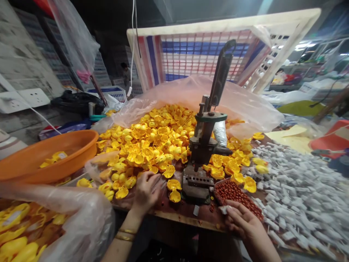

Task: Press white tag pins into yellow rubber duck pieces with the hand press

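Note:
My left hand [147,193], with gold bangles at the wrist, is at the front edge of a heap of yellow plastic shells [147,153]. Its fingers are curled and partly blurred; whatever they hold is hidden. Between finger and thumb, my right hand [241,220] pinches a small white piece [224,210] beside a tray of reddish-brown beads [240,198]. A hand press [203,145] with a black lever stands between my hands, above a metal block with a row of holes [200,181]. Two joined yellow shell halves [174,191] lie left of its base.
Many grey-white small blocks [302,193] are heaped on the right. An orange basin [49,153] holds a few yellow pieces on the left. A plastic bag of yellow parts [79,218] is at lower left. Behind the heap, a white crate [218,25] stands tipped.

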The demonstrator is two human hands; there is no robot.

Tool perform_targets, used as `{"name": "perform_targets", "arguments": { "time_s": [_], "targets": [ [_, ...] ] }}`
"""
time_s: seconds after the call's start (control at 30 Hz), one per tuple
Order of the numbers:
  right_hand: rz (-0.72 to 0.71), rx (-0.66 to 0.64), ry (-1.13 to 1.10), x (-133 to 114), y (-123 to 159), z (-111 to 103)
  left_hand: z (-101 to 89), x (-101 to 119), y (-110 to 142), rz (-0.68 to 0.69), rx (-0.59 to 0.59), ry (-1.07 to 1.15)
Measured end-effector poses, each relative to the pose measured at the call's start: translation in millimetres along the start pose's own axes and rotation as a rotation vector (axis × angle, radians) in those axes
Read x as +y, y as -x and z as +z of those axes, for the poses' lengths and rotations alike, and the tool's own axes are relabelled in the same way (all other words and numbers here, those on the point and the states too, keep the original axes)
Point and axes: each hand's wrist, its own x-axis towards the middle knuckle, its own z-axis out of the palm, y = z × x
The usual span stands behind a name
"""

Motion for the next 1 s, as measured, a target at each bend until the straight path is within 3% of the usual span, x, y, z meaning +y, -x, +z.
{"name": "perform_targets", "arguments": {
  "time_s": [0.07, 0.13, 0.27, 0.43, 0.5, 0.57, 0.67, 0.73, 0.87, 1.0],
  "targets": [
    [-0.010, -0.041, 0.006, 2, -1, 5, 8.9, 22, 4, 0.022, -0.228, 0.025],
    [-0.024, -0.085, 0.048, 5, -2, 6, 19.7, 37, 9, -0.039, -0.344, -0.006],
    [-0.076, -0.132, 0.160, 7, -6, 1, 34.3, 39, 23, -0.111, -0.270, 0.124],
    [-0.183, -0.246, 0.320, -1, -4, 8, 25.5, 35, 24, -0.274, -0.152, 0.535],
    [-0.352, -0.311, 0.420, -5, -1, 19, 16.7, 42, 16, -0.357, -0.169, 0.692],
    [-0.625, -0.370, 0.531, -6, 1, 31, 7.7, 54, 5, -0.394, -0.243, 0.791],
    [-1.062, -0.397, 0.731, -3, 1, 44, -3.5, 72, -10, -0.372, -0.395, 0.800],
    [-1.246, -0.383, 0.878, 0, 0, 47, -8.4, 82, -19, -0.346, -0.462, 0.794],
    [-1.418, -0.383, 1.047, 3, 1, 43, -10.3, 93, -31, -0.404, -0.573, 0.807],
    [-1.486, -0.388, 1.023, 7, 1, 38, -3.8, 97, -36, -0.563, -0.721, 0.840]
  ]
}}
